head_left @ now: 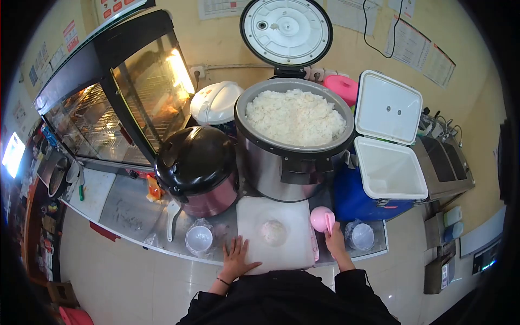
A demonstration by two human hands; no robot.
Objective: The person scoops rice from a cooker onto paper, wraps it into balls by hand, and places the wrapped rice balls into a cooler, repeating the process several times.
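Note:
My left hand lies flat with fingers spread at the left edge of a stack of white paper sheets. On the paper sits a rounded mound of rice. Just right of the stack, my right hand grips the handle of a pink cup-shaped scoop; what the scoop contains cannot be made out. Behind the paper stands a large rice cooker, its lid raised, filled high with white rice.
Plastic-covered bowls flank the paper. A white rice paddle lies left, before a smaller closed cooker. Right stands an opened blue cool box. A lit glass warming cabinet fills the back left. The metal counter's front edge is near me.

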